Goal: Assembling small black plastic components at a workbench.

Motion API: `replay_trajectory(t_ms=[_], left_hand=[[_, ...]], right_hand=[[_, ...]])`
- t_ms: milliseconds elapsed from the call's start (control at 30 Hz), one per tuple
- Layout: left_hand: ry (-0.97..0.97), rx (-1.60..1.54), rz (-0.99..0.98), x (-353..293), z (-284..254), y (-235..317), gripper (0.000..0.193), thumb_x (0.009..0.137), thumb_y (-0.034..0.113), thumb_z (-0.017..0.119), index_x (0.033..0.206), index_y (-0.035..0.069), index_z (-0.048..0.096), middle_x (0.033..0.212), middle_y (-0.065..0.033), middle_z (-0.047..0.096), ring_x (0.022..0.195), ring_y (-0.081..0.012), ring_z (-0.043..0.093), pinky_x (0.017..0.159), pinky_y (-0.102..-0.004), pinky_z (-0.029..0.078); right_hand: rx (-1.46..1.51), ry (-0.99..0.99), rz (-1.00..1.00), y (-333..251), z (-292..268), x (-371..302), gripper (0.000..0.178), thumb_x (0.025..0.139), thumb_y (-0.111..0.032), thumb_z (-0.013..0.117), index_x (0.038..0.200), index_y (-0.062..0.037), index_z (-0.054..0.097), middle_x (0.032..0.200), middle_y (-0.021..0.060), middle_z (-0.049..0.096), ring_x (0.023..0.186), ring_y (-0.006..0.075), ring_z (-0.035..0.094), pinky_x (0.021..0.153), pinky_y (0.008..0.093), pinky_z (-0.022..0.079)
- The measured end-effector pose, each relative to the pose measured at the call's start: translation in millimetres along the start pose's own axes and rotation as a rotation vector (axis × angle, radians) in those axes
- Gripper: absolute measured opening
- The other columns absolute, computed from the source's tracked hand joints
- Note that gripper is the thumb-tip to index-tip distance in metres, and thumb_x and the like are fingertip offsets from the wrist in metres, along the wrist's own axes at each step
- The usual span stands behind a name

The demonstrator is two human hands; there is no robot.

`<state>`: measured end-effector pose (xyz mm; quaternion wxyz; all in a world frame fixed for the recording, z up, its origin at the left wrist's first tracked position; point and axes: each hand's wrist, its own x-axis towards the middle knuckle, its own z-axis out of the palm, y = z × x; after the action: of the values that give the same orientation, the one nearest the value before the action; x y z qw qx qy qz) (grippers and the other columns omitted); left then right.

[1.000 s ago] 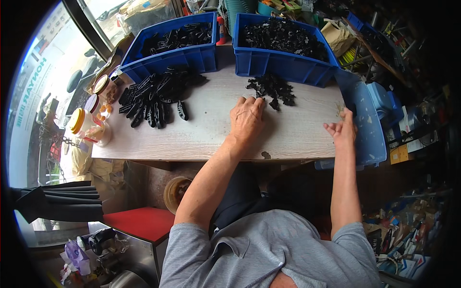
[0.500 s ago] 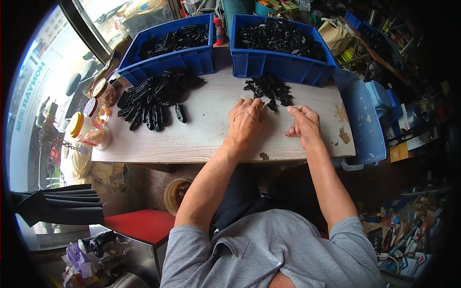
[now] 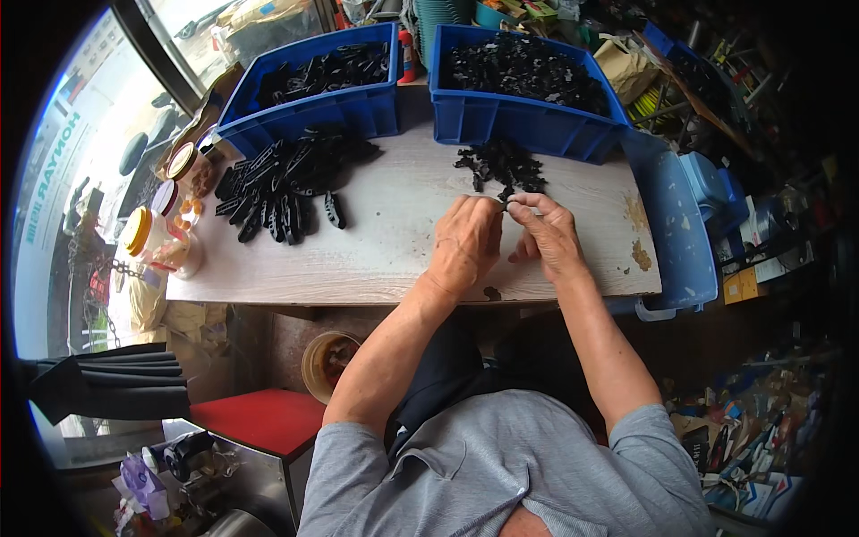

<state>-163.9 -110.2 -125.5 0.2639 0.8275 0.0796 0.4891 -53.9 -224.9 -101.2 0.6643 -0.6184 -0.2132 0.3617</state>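
My left hand (image 3: 465,243) and my right hand (image 3: 549,234) meet fingertip to fingertip over the table. Both are closed in a pinch around a small black piece (image 3: 504,205), mostly hidden by the fingers. Just beyond them lies a loose pile of small, jagged black pieces (image 3: 503,164). To the left spreads a heap of long, narrow black parts (image 3: 284,183) with slots along them, and a single one (image 3: 335,210) rests at its right edge.
Two blue crates stand along the table's far side; the left crate (image 3: 309,112) holds long black parts, the right crate (image 3: 523,125) small ones. Lidded jars (image 3: 152,240) line the left edge. Beside the right edge is a pale blue plastic bin (image 3: 684,228). A bucket (image 3: 315,369) sits below.
My right hand has moved left and my left hand slightly right, so their fingertips now come together at a small black piece. The piles look the same.
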Motion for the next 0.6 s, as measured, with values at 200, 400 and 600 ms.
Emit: replay_trajectory(t_ms=[200,400,600], left_hand=[[-0.142,-0.082,-0.014,1,-8,5,0.023,0.077,-0.005,0.067,0.097,0.006,0.061,0.086,-0.0114,0.063,0.084,-0.0322,0.061,0.073,-0.04,0.05],[0.229,0.478,-0.212,-7,-72,-19,0.038,0.079,0.01,0.073,0.113,-0.001,0.059,0.11,-0.0181,0.062,0.103,-0.0371,0.056,0.089,-0.0442,0.048],[0.107,0.799,-0.488,-21,-120,-69,0.031,0.087,0.019,0.066,0.114,0.004,0.064,0.108,-0.0139,0.066,0.101,-0.0334,0.058,0.088,-0.0426,0.048]], right_hand=[[-0.014,-0.041,-0.023,3,-12,1,0.018,0.089,-0.024,0.071,0.093,-0.0091,0.062,0.049,0.0007,0.046,0.04,0.0121,0.046,0.046,0.0322,0.053],[0.049,-0.012,-0.056,10,-14,1,0.015,0.088,-0.019,0.07,0.089,-0.0067,0.061,0.047,0.0002,0.045,0.039,0.0115,0.047,0.046,0.033,0.054],[0.048,-0.012,-0.061,11,-10,2,0.015,0.088,-0.019,0.069,0.088,-0.0072,0.06,0.048,0.0002,0.046,0.041,0.0112,0.048,0.045,0.0333,0.055]])
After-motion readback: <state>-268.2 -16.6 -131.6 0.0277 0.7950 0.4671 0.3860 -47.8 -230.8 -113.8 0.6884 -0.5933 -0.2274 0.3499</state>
